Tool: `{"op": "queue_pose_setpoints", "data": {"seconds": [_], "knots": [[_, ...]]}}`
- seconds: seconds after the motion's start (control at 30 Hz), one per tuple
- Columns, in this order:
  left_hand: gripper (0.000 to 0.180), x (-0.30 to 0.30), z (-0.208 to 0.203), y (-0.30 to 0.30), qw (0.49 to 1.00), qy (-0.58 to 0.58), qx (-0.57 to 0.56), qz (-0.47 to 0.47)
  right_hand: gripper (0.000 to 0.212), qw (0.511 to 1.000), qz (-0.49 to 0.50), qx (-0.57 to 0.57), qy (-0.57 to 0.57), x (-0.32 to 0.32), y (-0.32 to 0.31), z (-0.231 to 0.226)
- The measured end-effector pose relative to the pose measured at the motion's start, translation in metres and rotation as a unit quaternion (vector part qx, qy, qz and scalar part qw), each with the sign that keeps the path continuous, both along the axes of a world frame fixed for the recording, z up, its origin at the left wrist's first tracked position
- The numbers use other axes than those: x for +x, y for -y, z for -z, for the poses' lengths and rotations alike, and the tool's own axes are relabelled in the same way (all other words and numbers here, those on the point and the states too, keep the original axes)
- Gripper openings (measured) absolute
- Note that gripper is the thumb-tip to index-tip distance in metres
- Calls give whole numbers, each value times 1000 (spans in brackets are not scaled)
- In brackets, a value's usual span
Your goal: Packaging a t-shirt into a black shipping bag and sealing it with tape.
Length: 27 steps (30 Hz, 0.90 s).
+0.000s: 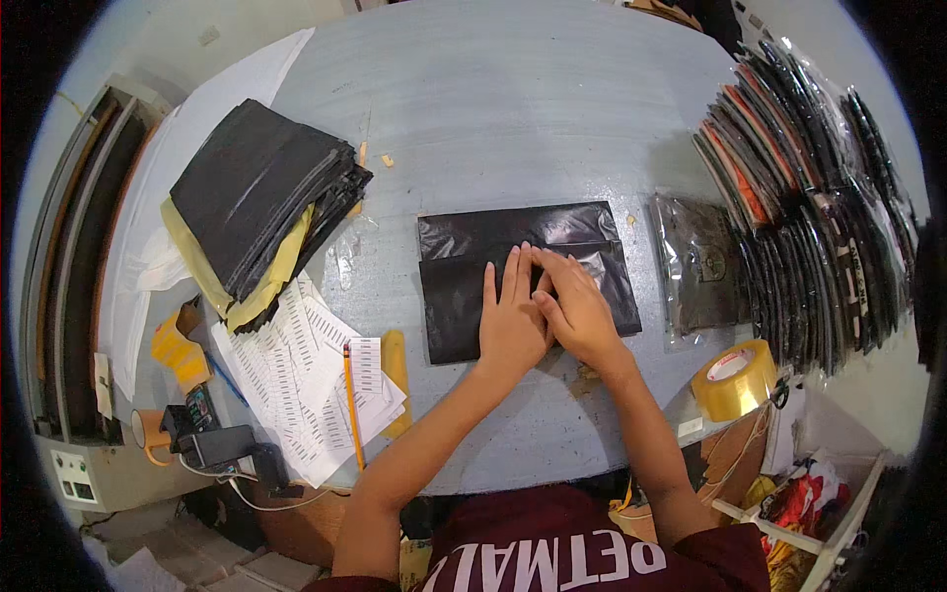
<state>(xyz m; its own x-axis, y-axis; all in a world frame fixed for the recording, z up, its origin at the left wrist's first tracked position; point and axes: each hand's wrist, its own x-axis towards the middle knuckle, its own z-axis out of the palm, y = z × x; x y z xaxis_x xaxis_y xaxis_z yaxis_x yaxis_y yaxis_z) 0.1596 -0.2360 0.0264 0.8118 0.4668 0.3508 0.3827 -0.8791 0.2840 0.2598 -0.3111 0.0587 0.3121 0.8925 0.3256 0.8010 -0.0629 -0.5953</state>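
Black plastic packet [456, 311] flat on the grey-blue desk [493, 128], dead centre, right in front of the body, btwn a stack of black sheets [261, 187] off to the left & a clear-wrapped parcel [698, 266] to the right. Left hand [516, 314] on top near the middle, fingers stretched out; right hand [584, 318] right beside, fingers angled in toward the same spot. Grip open on both afaict: palms down, prob pressing or smoothing rather than clutching. Can't tell re: any film pinched under the fingertips tho.

For doing this bit well, imo: press from the middle out to the edges, to chase out air & wrinkles. Pin w/ one hand, sweep w/ the other, to avoid sliding on the smooth desk. Square up the fold edge [456, 259] w/ the long side before leaning on it hard, to dodge crooked creases.

Re: writing: big white letters on the maroon shirt [533, 518]. Rows of tiny dark print on the white slips [296, 385] by the pencil [352, 407], too small to read. Some kinda mark on the clear-wrapped parcel, lost in glare. Print inside the tape roll [733, 380] too, also tiny. None spotted on the black packet itself.
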Motion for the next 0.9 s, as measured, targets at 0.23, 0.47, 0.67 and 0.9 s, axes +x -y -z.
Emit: {"op": "queue_pose_setpoints", "data": {"seconds": [0.23,0.47,0.67,0.9], "knots": [[57,-1,1,0,1000,9,8,-4,53,999,-2,-39,14,0,-1,4],[51,-1,3,1,999,38,11,-14,58,995,33,-76,61,11,8,13],[46,0,0,1,997,66,20,-21,63,987,69,-110,93,23,16,17],[44,1,-3,2,997,75,30,-23,70,981,130,-124,75,33,24,21]]}}
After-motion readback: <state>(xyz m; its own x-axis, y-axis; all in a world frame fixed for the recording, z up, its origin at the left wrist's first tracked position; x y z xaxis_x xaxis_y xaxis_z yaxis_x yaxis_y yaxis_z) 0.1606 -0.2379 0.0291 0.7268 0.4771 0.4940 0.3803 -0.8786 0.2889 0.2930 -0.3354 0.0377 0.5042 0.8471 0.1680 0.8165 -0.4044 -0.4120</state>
